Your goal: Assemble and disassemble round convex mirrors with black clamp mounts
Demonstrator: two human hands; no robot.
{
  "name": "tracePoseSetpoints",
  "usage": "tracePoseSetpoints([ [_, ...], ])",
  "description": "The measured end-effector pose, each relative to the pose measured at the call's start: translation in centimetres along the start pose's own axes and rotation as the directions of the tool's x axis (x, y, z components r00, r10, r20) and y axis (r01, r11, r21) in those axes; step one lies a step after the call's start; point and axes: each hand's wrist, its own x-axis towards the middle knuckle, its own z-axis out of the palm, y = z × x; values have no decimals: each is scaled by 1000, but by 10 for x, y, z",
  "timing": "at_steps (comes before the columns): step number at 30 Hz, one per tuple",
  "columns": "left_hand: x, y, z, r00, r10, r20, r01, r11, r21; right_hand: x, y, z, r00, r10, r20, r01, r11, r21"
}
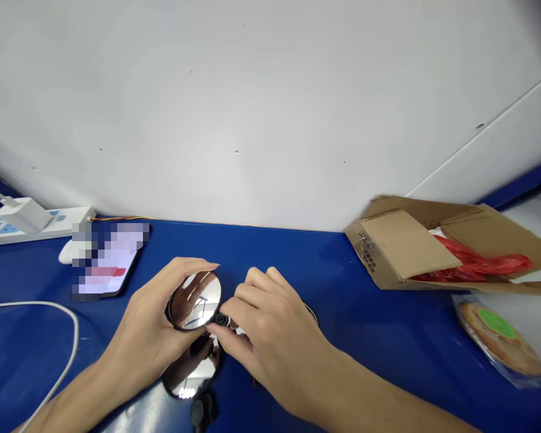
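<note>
Left hand [151,322] grasps a round mirror [193,299] by its rim, fingers curled around it, near the middle of the blue bench [270,246]. Right hand [275,343] has its fingers clenched on a black fitting [220,320] at that mirror's edge. A second round mirror [190,374] sits directly below. A cardboard box [388,252] stands at the bench's rear right.

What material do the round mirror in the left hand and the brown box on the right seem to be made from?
The round mirror in the left hand looks like polished glass or mirrored metal; it reflects the fingers sharply, but the look cannot settle which. The box looks like matte brown cardboard, probably corrugated, with bent flaps.
</note>
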Motion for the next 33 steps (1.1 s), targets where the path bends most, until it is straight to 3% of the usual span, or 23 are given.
tracePoseSetpoints([
  [4,2,-7,5,996,-87,12,87,996,2,13,21,0,995,19,96,-15,999,-50],
  [8,4,-10,8,995,-98,37,99,995,-33,32,47,0,953,198,228,-191,980,-54],
  [10,4,-12,7,996,-79,39,79,997,-2,38,55,4,938,232,259,-228,973,-44],
  [15,0,-23,7,992,2,125,-33,969,245,44,60,19,929,266,258,-258,964,-64],
  [23,-4,-33,7,959,32,283,-133,928,348,49,73,30,916,306,259,-301,952,-59],
  [28,1,-29,3,955,-7,297,-100,934,342,48,78,26,921,303,245,-316,949,11],
  [33,1,-27,4,956,-36,290,-65,942,330,34,83,6,918,323,231,-349,934,81],
])
